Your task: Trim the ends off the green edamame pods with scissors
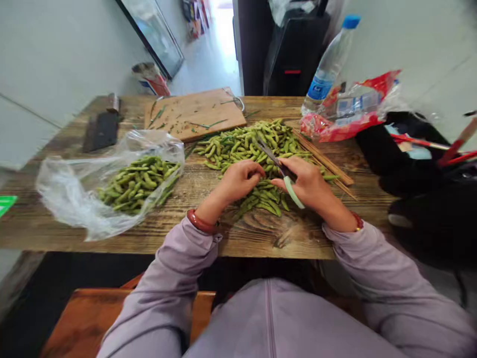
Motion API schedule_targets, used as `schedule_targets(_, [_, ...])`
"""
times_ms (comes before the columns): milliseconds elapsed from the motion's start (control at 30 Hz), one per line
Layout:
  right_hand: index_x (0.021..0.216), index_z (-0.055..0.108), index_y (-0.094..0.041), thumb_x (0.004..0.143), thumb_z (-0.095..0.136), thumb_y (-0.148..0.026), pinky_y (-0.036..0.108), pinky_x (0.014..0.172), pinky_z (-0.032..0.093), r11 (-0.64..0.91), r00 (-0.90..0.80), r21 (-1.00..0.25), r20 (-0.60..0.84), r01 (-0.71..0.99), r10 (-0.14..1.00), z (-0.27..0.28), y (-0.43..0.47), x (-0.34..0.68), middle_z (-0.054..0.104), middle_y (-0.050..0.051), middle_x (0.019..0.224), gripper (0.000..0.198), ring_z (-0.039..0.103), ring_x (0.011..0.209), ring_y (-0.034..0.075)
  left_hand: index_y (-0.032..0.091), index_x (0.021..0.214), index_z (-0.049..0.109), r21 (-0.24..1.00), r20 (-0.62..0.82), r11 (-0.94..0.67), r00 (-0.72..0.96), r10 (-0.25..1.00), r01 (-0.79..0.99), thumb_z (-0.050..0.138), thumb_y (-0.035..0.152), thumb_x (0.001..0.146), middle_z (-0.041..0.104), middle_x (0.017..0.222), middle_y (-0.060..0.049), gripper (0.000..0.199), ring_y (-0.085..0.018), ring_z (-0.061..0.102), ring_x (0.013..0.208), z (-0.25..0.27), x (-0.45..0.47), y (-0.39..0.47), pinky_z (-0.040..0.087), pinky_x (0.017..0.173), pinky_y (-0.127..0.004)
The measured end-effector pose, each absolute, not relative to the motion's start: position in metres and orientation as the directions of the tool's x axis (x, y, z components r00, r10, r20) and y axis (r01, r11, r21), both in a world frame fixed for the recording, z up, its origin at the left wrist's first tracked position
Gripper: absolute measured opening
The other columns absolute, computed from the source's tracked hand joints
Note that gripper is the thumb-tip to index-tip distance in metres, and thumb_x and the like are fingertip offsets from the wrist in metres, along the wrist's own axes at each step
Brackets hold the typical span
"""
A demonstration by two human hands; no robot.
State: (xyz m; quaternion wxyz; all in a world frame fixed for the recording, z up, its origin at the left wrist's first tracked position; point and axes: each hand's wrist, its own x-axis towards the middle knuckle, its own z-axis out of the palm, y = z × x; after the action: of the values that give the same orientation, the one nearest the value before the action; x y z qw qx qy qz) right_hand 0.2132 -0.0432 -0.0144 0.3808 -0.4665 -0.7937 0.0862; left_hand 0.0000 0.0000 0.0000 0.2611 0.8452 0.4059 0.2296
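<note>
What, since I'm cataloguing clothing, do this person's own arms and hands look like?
The left hand and right hand are ungloved. Both sleeves are long and pale mauve. The left arm wears a reddish-brown bangle, the right a dark red bracelet.

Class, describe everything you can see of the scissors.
The scissors have slim grey blades, seemingly metal, and a pale green handle, perhaps plastic. The right hand grips the handle, partly covering it. The blades point forward and leftward, over the heaped green pods. Whether they touch the pods or stand open is unclear.
</note>
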Motion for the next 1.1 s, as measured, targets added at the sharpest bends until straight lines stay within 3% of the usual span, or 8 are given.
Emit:
schedule_targets(167, [0.118,0.067,-0.018,0.091,0.065,-0.053,0.042,0.079,0.056,0.557,-0.286,-0.493,0.521,0.669,0.804,-0.014,-0.042,0.213,0.071,0.013,0.102,0.044,0.068,0.092,0.029,0.015,0.089,0.075,0.479,0.083,-0.578,0.621,0.779,0.661,0.068,0.023,0.084,0.069,0.082,-0.006,0.011,-0.018,0.060,0.077,-0.001,0.002,-0.007,0.042,0.069,-0.028])
schedule_targets(267, [0.118,0.067,-0.017,0.091,0.065,-0.051,0.042,0.078,0.056,0.561,-0.297,-0.489,0.516,0.668,0.803,-0.014,-0.042,0.213,0.070,0.013,0.100,0.044,0.068,0.090,0.029,0.015,0.088,0.074,0.471,0.064,-0.561,0.608,0.792,0.681,0.067,0.020,0.084,0.068,0.079,-0.005,0.010,-0.017,0.057,0.071,-0.003,0.003,-0.006,0.039,0.065,-0.028])
schedule_targets(433, [0.118,0.067,-0.018,0.091,0.065,-0.054,0.042,0.078,0.056,0.563,-0.279,-0.500,0.532,0.658,0.799,-0.015,-0.042,0.214,0.071,0.012,0.100,0.045,0.068,0.089,0.028,0.014,0.077,0.069,0.675,0.092,-0.444,0.530,0.843,0.589,0.065,0.016,0.080,0.061,0.068,-0.001,0.006,-0.013,0.050,0.065,-0.003,0.001,-0.001,0.036,0.061,-0.025])
schedule_targets(533, [0.118,0.067,-0.019,0.089,0.067,-0.053,0.043,0.081,0.057,0.562,-0.255,-0.512,0.550,0.650,0.795,-0.016,-0.040,0.215,0.072,0.012,0.101,0.044,0.069,0.091,0.029,0.014,0.079,0.067,0.906,0.056,-0.234,0.447,0.893,0.352,0.068,0.025,0.080,0.059,0.069,0.001,0.012,-0.010,0.047,0.063,0.003,-0.003,0.001,0.035,0.057,-0.022])
schedule_targets(600, [0.118,0.067,-0.019,0.088,0.070,-0.051,0.043,0.082,0.057,0.562,-0.248,-0.515,0.555,0.646,0.794,-0.015,-0.039,0.215,0.072,0.012,0.102,0.044,0.069,0.092,0.028,0.014,0.083,0.065,0.988,-0.021,-0.047,0.431,0.902,0.146,0.072,0.034,0.079,0.059,0.071,0.001,0.022,-0.007,0.043,0.057,0.008,-0.007,0.001,0.031,0.052,-0.020])
schedule_targets(767, [0.120,0.067,-0.019,0.087,0.072,-0.045,0.043,0.080,0.057,0.572,-0.274,-0.522,0.539,0.633,0.796,-0.014,-0.041,0.214,0.071,0.012,0.102,0.042,0.069,0.090,0.028,0.013,0.092,0.064,0.964,-0.122,0.216,0.459,0.880,-0.156,0.084,0.038,0.070,0.063,0.075,-0.001,0.039,-0.002,0.036,0.048,0.012,-0.008,-0.002,0.019,0.044,-0.019])
schedule_targets(867, [0.122,0.066,-0.019,0.086,0.073,-0.043,0.043,0.080,0.057,0.566,-0.297,-0.530,0.509,0.631,0.808,-0.014,-0.042,0.213,0.070,0.012,0.102,0.043,0.068,0.090,0.028,0.012,0.097,0.068,0.959,-0.103,0.209,0.452,0.886,-0.190,0.085,0.035,0.069,0.061,0.075,0.000,0.039,-0.002,0.038,0.049,0.012,-0.006,-0.003,0.021,0.043,-0.018])
schedule_targets(1100, [0.125,0.065,-0.020,0.084,0.075,-0.041,0.047,0.086,0.057,0.565,-0.301,-0.523,0.506,0.638,0.808,-0.017,-0.042,0.213,0.070,0.012,0.108,0.047,0.068,0.099,0.031,0.012,0.084,0.070,0.979,-0.071,0.142,0.406,0.911,-0.147,0.078,0.040,0.077,0.057,0.072,0.000,0.030,-0.003,0.040,0.051,0.011,-0.005,-0.004,0.024,0.043,-0.016])
